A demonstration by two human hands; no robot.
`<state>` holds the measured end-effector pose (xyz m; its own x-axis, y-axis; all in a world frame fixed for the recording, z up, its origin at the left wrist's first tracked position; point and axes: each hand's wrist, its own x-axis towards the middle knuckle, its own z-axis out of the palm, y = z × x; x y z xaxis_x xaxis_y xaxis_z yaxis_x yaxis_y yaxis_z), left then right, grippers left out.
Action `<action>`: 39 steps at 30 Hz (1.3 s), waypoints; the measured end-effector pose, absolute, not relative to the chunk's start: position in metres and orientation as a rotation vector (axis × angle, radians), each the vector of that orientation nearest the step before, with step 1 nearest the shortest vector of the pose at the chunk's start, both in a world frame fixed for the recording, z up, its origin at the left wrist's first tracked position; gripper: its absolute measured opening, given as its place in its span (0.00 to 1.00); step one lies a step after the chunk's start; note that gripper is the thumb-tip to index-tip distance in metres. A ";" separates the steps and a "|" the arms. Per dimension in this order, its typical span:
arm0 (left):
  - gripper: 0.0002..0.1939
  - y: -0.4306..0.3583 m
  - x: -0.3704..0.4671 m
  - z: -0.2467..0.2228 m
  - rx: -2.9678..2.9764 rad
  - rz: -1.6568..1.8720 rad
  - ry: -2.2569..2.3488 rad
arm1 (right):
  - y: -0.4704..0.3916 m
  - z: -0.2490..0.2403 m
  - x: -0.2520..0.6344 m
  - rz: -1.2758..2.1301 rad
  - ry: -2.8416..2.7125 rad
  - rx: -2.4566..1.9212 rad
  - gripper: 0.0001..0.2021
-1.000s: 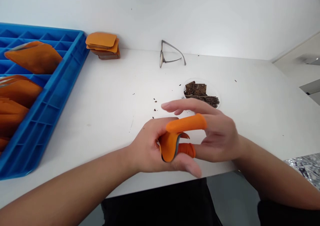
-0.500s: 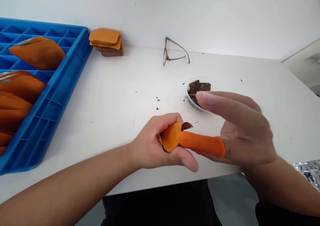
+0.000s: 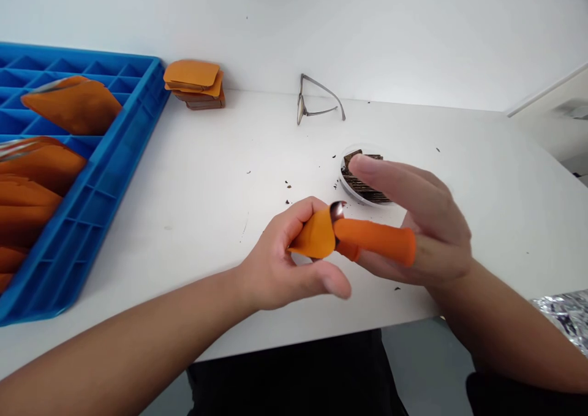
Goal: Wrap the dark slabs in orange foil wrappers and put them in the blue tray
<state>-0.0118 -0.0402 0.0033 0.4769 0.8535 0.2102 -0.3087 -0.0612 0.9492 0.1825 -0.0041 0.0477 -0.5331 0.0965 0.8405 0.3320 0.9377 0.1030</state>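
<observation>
My left hand (image 3: 285, 253) holds a small orange pouch (image 3: 315, 235) in its curled fingers, the thumb stretched out below it. The pouch is bent open, with a shiny lining showing at its mouth. My right hand (image 3: 427, 226) is at that mouth. Orange finger cots (image 3: 376, 238) cover two of its digits, and they meet at the pouch's rim, seemingly pinching it; the exact grip is partly hidden. Its other fingers are raised and extended. Behind them, partly covered, is a clear round tub (image 3: 348, 189) holding dark brown, flat pressed pieces (image 3: 367, 186).
At left lies a blue gridded plastic tray (image 3: 124, 152) with several orange pouches (image 3: 73, 106) on it. A stack of flat orange pouches (image 3: 193, 76) stands by the wall. Glasses (image 3: 301, 106) lie at the back. Dark crumbs dot the white table (image 3: 206, 189). Crinkled foil (image 3: 563, 318) shows at right.
My right hand has shifted left and slightly up, its covered digits now at the pouch's rim. The pouch has turned, and its shiny inside shows more. A dark crumb now lies below the right hand.
</observation>
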 end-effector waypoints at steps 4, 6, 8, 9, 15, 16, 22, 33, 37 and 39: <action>0.33 -0.037 -0.013 0.007 1.421 0.994 0.646 | -0.007 0.047 0.183 -0.248 -2.206 -0.332 0.08; 0.32 -0.036 -0.014 0.007 1.472 0.958 0.720 | -0.008 0.045 0.184 -0.226 -2.271 -0.360 0.05; 0.32 -0.035 -0.014 0.005 1.517 0.953 0.759 | -0.009 0.042 0.185 -0.143 -2.360 -0.360 0.01; 0.33 -0.035 -0.014 0.004 1.538 0.943 0.774 | -0.009 0.041 0.185 -0.091 -2.395 -0.345 0.01; 0.29 -0.033 -0.012 0.008 1.651 0.886 0.923 | -0.012 0.042 0.185 -0.135 -2.435 -0.443 0.07; 0.27 -0.033 -0.012 0.010 1.670 0.893 0.960 | -0.013 0.042 0.186 -0.146 -2.441 -0.468 0.07; 0.19 -0.035 -0.011 0.014 1.712 0.868 1.073 | -0.013 0.039 0.189 -0.054 -2.469 -0.526 0.10; 0.26 -0.035 -0.010 0.014 1.571 0.837 0.862 | -0.019 0.050 0.187 0.084 -2.674 -0.624 0.08; 0.31 -0.037 -0.010 0.011 1.529 0.797 0.847 | -0.024 0.054 0.188 0.190 -2.754 -0.682 0.06; 0.31 -0.037 -0.010 0.010 1.509 0.778 0.848 | -0.025 0.054 0.188 0.211 -2.768 -0.695 0.06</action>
